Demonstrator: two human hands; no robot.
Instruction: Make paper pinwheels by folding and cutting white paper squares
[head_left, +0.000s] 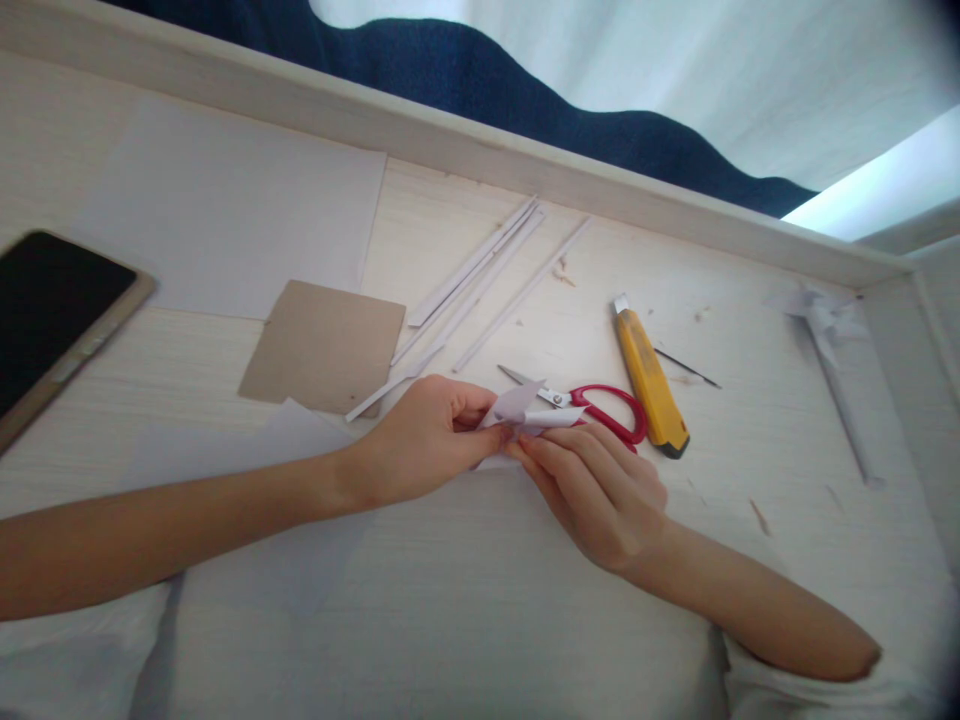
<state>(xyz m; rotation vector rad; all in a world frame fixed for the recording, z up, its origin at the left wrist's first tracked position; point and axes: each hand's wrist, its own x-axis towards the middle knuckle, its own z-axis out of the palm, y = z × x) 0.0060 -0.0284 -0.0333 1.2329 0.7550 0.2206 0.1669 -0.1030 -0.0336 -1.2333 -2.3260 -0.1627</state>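
Between my two hands is a small folded piece of white paper (517, 400), its corners bent up into curled points. My left hand (420, 435) pinches it from the left with thumb and forefinger. From the right, the fingertips of my right hand (600, 480) press on its lower part, and they hide some of the folds. Just behind the paper lie scissors with red handles (634, 405), their blades pointing left. Beside them is a yellow utility knife (649, 375) with a thin dark rod (694, 370) next to it.
Several white paper strips (510, 285) lie behind my hands, near a square of brown cardboard (322, 345). A large white sheet (240, 210) and a phone (60, 310) are on the left. A paper pinwheel on a stick (836, 380) lies at right. A raised ledge (450, 105) borders the back.
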